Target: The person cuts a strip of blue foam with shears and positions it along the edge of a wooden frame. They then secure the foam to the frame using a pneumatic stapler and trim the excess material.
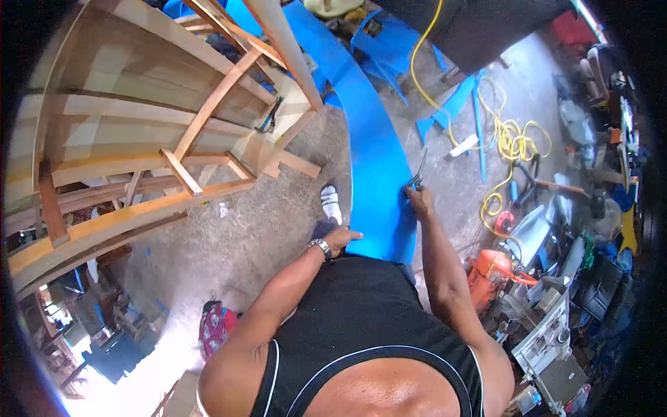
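A long, wide strip of blue sheet (379, 153) runs from my waist away across the floor toward the top of the view. My left hand (342, 240) grips its near left edge, with the thumb on top and the fingers underneath. In my right hand (421, 203) is a pair of dark scissors (417, 179), closed in the fist at the strip's right edge. The scissor blades point away from me, alongside that edge.
A large wooden frame (187, 139) stands at left. Blue offcuts (451, 111) and a yellow cord (517, 142) lie on the floor ahead to the right. An orange tank (486, 274) sits close by my right arm, beside clutter. A red patterned bag (217, 326) is at lower left.
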The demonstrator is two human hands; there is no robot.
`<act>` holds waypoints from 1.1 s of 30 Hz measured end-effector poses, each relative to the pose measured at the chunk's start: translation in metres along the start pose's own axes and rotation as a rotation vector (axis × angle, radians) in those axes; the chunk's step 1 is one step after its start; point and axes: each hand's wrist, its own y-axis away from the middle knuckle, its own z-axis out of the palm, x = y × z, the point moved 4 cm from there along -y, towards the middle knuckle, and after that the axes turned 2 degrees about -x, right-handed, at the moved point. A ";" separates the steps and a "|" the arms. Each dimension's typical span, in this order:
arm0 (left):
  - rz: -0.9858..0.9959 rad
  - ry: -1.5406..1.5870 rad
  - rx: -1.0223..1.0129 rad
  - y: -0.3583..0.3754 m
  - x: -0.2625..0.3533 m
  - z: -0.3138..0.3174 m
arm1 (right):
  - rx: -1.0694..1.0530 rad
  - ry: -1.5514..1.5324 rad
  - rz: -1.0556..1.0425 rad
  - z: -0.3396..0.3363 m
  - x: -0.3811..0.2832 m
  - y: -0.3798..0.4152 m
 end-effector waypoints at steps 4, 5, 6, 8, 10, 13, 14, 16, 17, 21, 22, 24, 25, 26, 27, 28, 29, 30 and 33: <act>-0.040 0.571 -0.106 -0.081 -0.087 0.038 | 0.068 -0.113 0.029 0.007 0.100 0.000; -0.068 0.590 -0.125 -0.090 -0.096 0.048 | 0.095 -0.121 0.033 -0.001 0.108 0.004; -0.087 0.607 -0.147 -0.100 -0.101 0.061 | 0.098 -0.131 0.008 -0.018 0.118 0.015; -0.114 0.532 -0.155 -0.103 -0.092 0.083 | 0.051 -0.251 0.066 -0.050 0.131 0.036; -0.080 0.423 -0.148 -0.109 -0.084 0.098 | -0.009 -0.298 0.101 -0.084 0.143 0.050; -0.036 0.213 -0.202 -0.123 -0.070 0.106 | 0.436 -0.414 0.063 -0.126 0.222 0.043; -0.034 0.169 -0.217 -0.122 -0.063 0.106 | 0.413 -0.486 0.155 -0.145 0.230 0.050; -0.056 0.146 -0.166 -0.106 -0.044 0.107 | 0.401 -0.669 0.273 -0.176 0.215 0.082; -0.020 0.211 -0.067 -0.108 -0.042 0.104 | 0.301 -0.829 0.264 -0.182 0.215 0.090; 0.018 -0.001 0.364 -0.130 -0.052 0.075 | 0.056 -0.740 0.070 -0.194 0.186 0.127; 0.027 -0.057 0.426 -0.121 -0.043 0.073 | 0.020 -0.687 -0.001 -0.195 0.173 0.142; -0.006 -0.204 0.541 -0.116 -0.037 0.077 | -0.081 -0.606 -0.252 -0.184 0.165 0.158; -0.038 -0.299 0.598 -0.121 -0.035 0.078 | -0.128 -0.522 -0.226 -0.181 0.159 0.170; -0.019 -0.189 0.591 -0.149 -0.059 0.076 | -0.191 -0.519 -0.187 -0.178 0.154 0.183; -0.036 -0.116 0.581 -0.153 -0.066 0.087 | -0.258 -0.517 -0.141 -0.174 0.151 0.199; -0.054 -0.044 0.573 -0.150 -0.067 0.098 | -0.283 -0.512 -0.097 -0.172 0.149 0.214; -0.070 0.028 0.569 -0.152 -0.070 0.106 | -0.259 -0.519 0.003 -0.172 0.132 0.232; -0.049 -0.141 0.573 -0.183 -0.097 0.103 | -0.277 -0.410 -0.007 -0.168 0.142 0.241; 0.032 -0.360 0.542 -0.184 -0.099 0.121 | -0.145 -0.202 -0.175 -0.167 0.135 0.270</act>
